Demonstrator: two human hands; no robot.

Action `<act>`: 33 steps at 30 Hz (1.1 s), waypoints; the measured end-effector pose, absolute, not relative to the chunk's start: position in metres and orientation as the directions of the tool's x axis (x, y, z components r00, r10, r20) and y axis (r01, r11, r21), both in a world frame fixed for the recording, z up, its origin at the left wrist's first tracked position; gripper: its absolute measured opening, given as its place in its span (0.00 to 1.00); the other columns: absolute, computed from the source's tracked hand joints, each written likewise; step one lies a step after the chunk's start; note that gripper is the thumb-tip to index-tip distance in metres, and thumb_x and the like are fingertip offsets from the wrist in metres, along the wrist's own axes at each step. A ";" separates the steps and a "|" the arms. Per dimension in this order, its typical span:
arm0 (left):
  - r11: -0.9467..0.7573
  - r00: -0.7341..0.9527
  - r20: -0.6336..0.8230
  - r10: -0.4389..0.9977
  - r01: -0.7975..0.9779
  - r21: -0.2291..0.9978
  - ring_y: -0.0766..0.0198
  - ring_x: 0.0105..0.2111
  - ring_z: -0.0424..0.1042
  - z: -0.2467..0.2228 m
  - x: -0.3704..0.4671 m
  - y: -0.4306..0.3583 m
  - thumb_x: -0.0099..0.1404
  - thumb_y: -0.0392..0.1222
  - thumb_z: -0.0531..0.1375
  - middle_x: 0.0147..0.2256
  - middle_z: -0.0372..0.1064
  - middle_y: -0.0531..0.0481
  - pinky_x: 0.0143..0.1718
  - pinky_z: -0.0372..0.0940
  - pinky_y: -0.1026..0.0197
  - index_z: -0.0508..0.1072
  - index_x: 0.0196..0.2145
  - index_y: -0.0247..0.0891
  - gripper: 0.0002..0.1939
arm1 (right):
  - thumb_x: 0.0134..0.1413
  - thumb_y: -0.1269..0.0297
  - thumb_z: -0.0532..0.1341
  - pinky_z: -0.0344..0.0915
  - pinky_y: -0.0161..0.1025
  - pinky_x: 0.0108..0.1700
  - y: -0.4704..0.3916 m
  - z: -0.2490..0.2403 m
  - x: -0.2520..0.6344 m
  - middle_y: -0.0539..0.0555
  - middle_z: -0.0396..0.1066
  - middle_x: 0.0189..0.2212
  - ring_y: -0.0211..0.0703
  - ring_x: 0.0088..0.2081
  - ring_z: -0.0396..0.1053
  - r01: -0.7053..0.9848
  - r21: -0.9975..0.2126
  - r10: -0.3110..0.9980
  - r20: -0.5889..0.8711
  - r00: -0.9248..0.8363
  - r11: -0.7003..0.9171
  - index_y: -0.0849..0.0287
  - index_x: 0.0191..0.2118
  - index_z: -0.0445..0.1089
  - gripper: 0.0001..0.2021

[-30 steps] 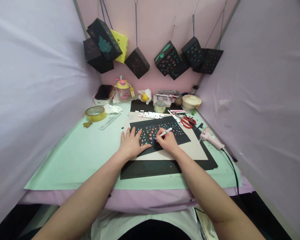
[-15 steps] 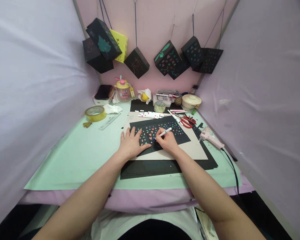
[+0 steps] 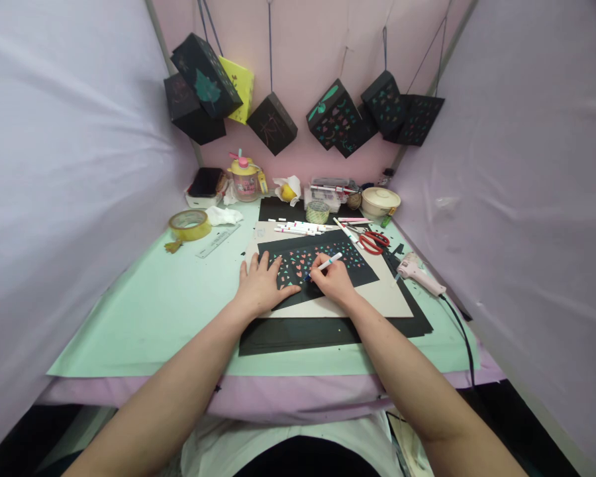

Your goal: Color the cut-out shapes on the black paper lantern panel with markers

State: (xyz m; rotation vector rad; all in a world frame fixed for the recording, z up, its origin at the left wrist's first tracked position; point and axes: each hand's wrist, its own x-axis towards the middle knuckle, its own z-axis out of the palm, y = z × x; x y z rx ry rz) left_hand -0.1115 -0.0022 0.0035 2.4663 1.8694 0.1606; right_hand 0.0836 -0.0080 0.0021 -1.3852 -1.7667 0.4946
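Note:
A sheet of black paper (image 3: 365, 270) covered with small coloured hearts, triangles and other shapes lies at a slant on a pale board (image 3: 387, 301). My left hand (image 3: 262, 285) rests flat on the sheet's left side, fingers spread. In my right hand (image 3: 332, 278) is a white marker (image 3: 330, 260) with a blue band, its tip down at the paper among the shapes near the middle. The fingers of the right hand are closed round the marker. More black sheets (image 3: 298, 336) stick out from under the board.
Several white markers (image 3: 302, 228) lie behind the paper beside red-handled scissors (image 3: 374, 242). A glue gun (image 3: 420, 275) with a cord sits at the right. Yellow tape (image 3: 189, 226) and a ruler (image 3: 218, 241) lie left. Black paper lanterns (image 3: 272, 124) hang at the back.
Almost nothing differs. The marker's tip stays at about the same spot on the paper, and my left hand keeps its place.

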 end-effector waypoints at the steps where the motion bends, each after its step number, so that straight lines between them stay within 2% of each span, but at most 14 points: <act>1: -0.270 0.266 0.052 0.963 0.958 0.094 0.41 0.64 0.38 0.004 -0.111 -0.002 0.55 0.76 0.46 0.65 0.42 0.41 0.59 0.38 0.38 0.53 0.63 0.42 0.48 | 0.47 0.68 0.55 0.55 0.32 0.28 -0.008 0.002 0.083 0.45 0.65 0.17 0.35 0.22 0.62 0.609 -0.724 0.930 0.361 -0.067 0.325 0.56 0.23 0.62 0.05; 33: -0.272 0.269 0.046 0.962 0.959 0.085 0.41 0.64 0.38 0.006 -0.111 -0.003 0.55 0.75 0.45 0.65 0.41 0.41 0.59 0.39 0.39 0.53 0.64 0.42 0.47 | 0.47 0.67 0.55 0.55 0.32 0.28 -0.009 0.001 0.084 0.45 0.66 0.17 0.36 0.22 0.62 0.612 -0.727 0.934 0.353 -0.056 0.311 0.56 0.23 0.61 0.05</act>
